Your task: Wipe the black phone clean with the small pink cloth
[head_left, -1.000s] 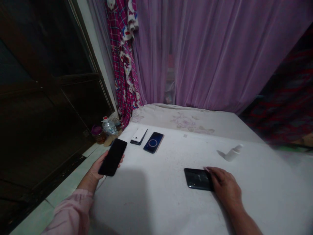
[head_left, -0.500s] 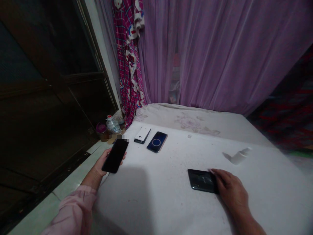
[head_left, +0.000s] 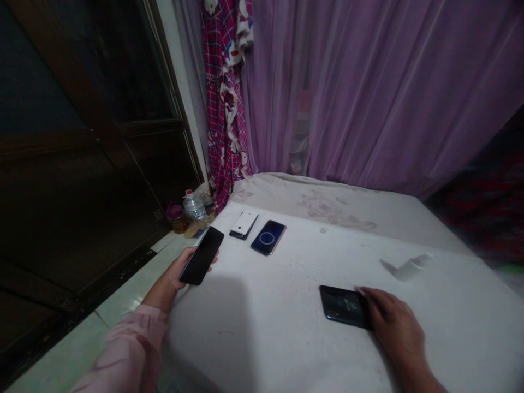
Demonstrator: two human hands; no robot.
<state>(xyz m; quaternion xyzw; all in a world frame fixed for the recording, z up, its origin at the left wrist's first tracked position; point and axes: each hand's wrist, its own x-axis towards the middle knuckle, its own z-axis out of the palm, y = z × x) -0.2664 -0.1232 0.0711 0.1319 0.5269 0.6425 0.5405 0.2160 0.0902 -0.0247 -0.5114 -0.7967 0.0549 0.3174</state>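
Note:
A dark-screened smartphone (head_left: 202,256) rests in my left hand (head_left: 180,268), whose fingers wrap round its sides above the left edge of the bed. My right hand (head_left: 398,327) grips the right end of a glossy black smartphone (head_left: 344,305) that lies on the white sheet. Thumb and fingers close on that end, and the fingertips are partly hidden. Farther back lies a blue smartphone (head_left: 268,238) with a pale ring on its surface. To its left, a white smartphone (head_left: 244,222) sits on top of a darker one.
A white bottle (head_left: 412,267) lies on the white sheet (head_left: 286,338) at the right. Purple curtains (head_left: 368,93) hang behind the bed. On the floor at left stand a water bottle (head_left: 194,206) and a purple-lidded jar (head_left: 177,217), near a dark wooden door (head_left: 123,180).
The whole view has shifted slightly, so most things appear farther right. Both hands keep hold of their phones, and the phone in my left hand appears slightly higher.

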